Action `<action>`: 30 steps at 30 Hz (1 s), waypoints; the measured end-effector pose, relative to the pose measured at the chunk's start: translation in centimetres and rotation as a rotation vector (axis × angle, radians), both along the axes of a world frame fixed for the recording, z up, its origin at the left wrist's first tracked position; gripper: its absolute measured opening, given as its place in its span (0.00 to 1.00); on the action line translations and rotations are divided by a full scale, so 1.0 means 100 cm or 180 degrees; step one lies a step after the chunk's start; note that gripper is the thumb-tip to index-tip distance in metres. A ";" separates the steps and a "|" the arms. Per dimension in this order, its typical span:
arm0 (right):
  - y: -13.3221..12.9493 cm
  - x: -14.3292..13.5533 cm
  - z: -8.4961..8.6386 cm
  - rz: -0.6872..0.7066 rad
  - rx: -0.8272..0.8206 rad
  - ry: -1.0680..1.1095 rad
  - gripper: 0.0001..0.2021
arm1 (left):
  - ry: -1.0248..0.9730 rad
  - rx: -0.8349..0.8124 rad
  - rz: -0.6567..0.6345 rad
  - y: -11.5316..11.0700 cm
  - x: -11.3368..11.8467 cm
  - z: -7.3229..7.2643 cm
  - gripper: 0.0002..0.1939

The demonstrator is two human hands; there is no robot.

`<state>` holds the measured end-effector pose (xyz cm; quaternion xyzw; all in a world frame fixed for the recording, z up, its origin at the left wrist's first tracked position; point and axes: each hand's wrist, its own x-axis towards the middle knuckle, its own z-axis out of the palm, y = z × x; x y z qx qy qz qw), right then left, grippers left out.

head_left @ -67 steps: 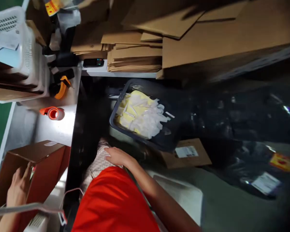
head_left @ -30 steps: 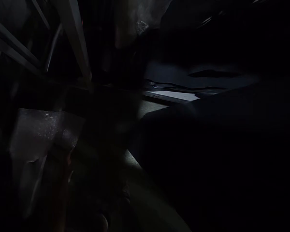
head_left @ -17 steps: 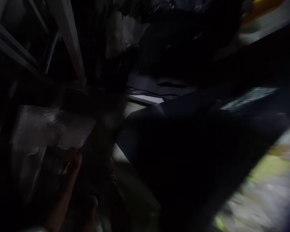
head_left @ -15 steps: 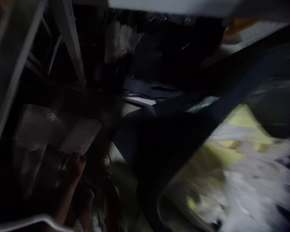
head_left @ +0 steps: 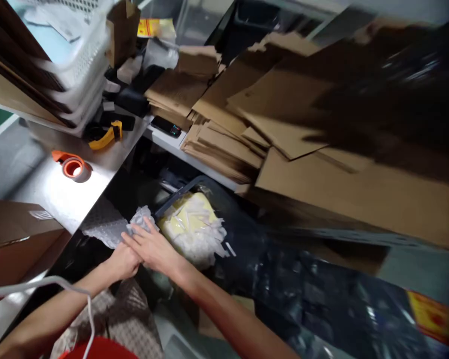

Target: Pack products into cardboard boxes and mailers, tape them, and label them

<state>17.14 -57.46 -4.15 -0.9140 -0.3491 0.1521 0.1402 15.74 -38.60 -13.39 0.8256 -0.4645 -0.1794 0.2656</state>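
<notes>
Clear bubble wrap [head_left: 107,224] hangs beside the metal table's edge, its crumpled end at my hands. My left hand [head_left: 124,260] is closed around part of it. Over that end lies my right hand [head_left: 149,244], fingers spread, touching the wrap and overlapping my left hand. Just right of them is a dark bin [head_left: 177,192] with yellow and white scraps [head_left: 192,224] inside.
An orange tape dispenser [head_left: 75,168] and a yellow one [head_left: 107,137] lie on the metal table [head_left: 65,199]. White baskets [head_left: 86,65] stand behind. Flattened cardboard [head_left: 284,104] fills a shelf at right. An open carton [head_left: 18,249] stands left.
The view has swung from a dark area under furniture to the table and shelf, and is brighter. Both hands now show together at the bubble wrap.
</notes>
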 end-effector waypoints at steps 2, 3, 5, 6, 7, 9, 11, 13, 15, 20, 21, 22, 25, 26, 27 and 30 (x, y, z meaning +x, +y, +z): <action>-0.013 0.009 0.050 -0.0072 -0.0449 -0.0013 0.17 | -0.0058 -0.0178 0.0061 0.009 0.016 0.044 0.17; -0.021 0.011 0.075 -0.0167 -0.0647 -0.0023 0.12 | 0.0003 -0.0206 0.0274 0.017 0.025 0.062 0.20; -0.044 0.011 0.126 -0.0359 -0.0931 -0.0092 0.12 | 0.0142 -0.0152 0.0729 0.036 0.048 0.089 0.23; -0.059 0.011 0.152 -0.0467 -0.1037 -0.0111 0.13 | 0.0177 -0.0116 0.0849 0.046 0.059 0.100 0.21; -0.073 0.010 0.178 -0.0604 -0.1131 -0.0106 0.14 | 0.0223 -0.0119 0.0914 0.054 0.071 0.109 0.19; -0.102 0.010 0.225 -0.0983 -0.1294 0.0043 0.14 | 0.0472 -0.0315 0.0976 0.067 0.090 0.126 0.17; -0.123 0.010 0.262 -0.1356 -0.1353 0.0309 0.14 | 0.0860 -0.0625 0.1014 0.071 0.103 0.144 0.20; -0.133 0.010 0.284 -0.1568 -0.1408 0.0480 0.13 | 0.1064 -0.0871 0.1091 0.066 0.107 0.161 0.20; -0.129 0.012 0.287 -0.1595 -0.1510 0.0512 0.11 | 0.0920 -0.0997 0.1136 0.057 0.105 0.175 0.18; -0.075 0.026 0.244 -0.1148 -0.0691 0.0781 0.44 | 0.0405 -0.1153 0.1209 0.038 0.096 0.189 0.16; -0.064 0.031 0.235 -0.1007 -0.0437 0.0883 0.41 | 0.0301 -0.1168 0.1262 0.039 0.096 0.190 0.16; -0.055 0.035 0.228 -0.0877 -0.0257 0.0965 0.32 | 0.0202 -0.1177 0.1331 0.042 0.096 0.190 0.15; -0.053 0.049 0.221 -0.0786 -0.0052 0.1022 0.09 | -0.0022 -0.1163 0.1597 0.055 0.102 0.191 0.14; -0.059 0.053 0.223 -0.0858 0.0020 0.1036 0.09 | -0.0074 -0.1154 0.1702 0.059 0.105 0.192 0.14; -0.068 0.056 0.226 -0.0949 0.0132 0.1090 0.10 | -0.0112 -0.1154 0.1801 0.063 0.108 0.192 0.14; -0.094 0.061 0.235 -0.1154 0.0527 0.1362 0.15 | -0.0160 -0.1121 0.1975 0.066 0.115 0.194 0.14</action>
